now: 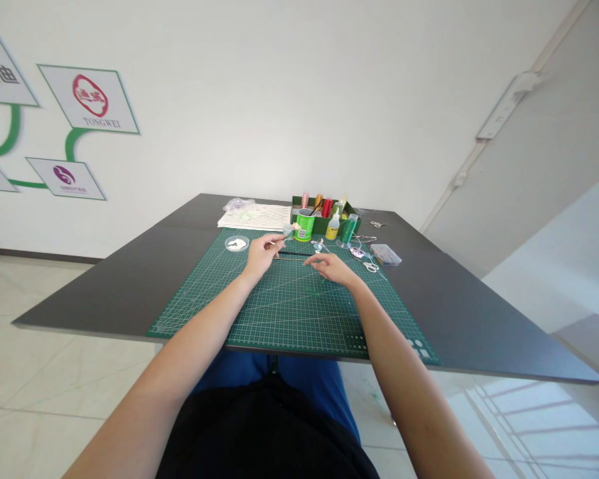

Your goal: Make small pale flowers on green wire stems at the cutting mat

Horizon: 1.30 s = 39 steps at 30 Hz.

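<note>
My left hand (263,254) is closed in a pinch over the green cutting mat (279,313). It holds a thin green stem with a small pale pink flower-like tip (296,227), too small to make out fully. Below it, a slim dark stick (295,253) lies across the mat, with a second thin, lighter rod just under it. At their right end is my right hand (330,267), palm down, fingers stretched to the left and slightly bent. Its fingertips are at or close to the rods, and I see nothing held in them.
Behind the hands stand a green can (304,226), a yellow-labelled glue bottle (332,226) and a green box (295,203) of coloured tubes. White scissors (371,267) and a clear case (386,255) lie right; a small dish (237,243) and white sheets (259,217) sit left.
</note>
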{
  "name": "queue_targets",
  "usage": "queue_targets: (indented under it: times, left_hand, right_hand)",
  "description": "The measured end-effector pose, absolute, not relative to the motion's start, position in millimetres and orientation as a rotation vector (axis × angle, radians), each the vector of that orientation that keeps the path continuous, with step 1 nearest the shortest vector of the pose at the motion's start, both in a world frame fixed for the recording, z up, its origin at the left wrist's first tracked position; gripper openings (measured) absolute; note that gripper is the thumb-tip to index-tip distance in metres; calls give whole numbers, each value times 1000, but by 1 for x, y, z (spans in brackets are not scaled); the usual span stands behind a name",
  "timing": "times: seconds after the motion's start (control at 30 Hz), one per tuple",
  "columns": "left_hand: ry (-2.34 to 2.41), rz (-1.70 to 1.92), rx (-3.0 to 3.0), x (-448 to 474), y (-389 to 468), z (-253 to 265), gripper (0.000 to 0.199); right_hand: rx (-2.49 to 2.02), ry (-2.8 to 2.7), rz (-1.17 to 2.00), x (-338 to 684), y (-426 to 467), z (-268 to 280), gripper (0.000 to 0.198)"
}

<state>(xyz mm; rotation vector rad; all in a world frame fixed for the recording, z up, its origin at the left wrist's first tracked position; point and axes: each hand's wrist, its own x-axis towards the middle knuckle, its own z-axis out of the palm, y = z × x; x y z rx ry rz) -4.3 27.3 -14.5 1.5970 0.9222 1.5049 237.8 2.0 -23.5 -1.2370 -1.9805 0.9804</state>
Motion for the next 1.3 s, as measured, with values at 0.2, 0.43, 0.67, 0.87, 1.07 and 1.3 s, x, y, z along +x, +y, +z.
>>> queue_targets:
  times: [0.2, 0.43, 0.67, 0.87, 1.07, 1.3]
  left_hand:
    - [975, 1517, 1585, -6, 28, -14, 31]
    - [1028, 1529, 1608, -7, 28, -13, 29]
    - [1137, 1534, 1621, -12, 31, -14, 26]
    - [1239, 1540, 1571, -13, 31, -14, 24]
    - [1298, 1534, 1655, -15, 33, -17, 21]
    - [1385, 1513, 2014, -16, 27, -17, 21]
  right_hand:
    - [-1235, -2012, 995, 237, -1, -21, 39]
    - [-1245, -2035, 1035, 236, -3, -18, 39]
    - [-1232, -2089, 1073, 232, -10, -10, 41]
    - [-1198, -2131, 1103, 227, -16, -5, 42]
    - [-1127, -2158, 1170, 226, -19, -2, 41]
    - [-994, -2163, 1269, 224, -26, 4, 43]
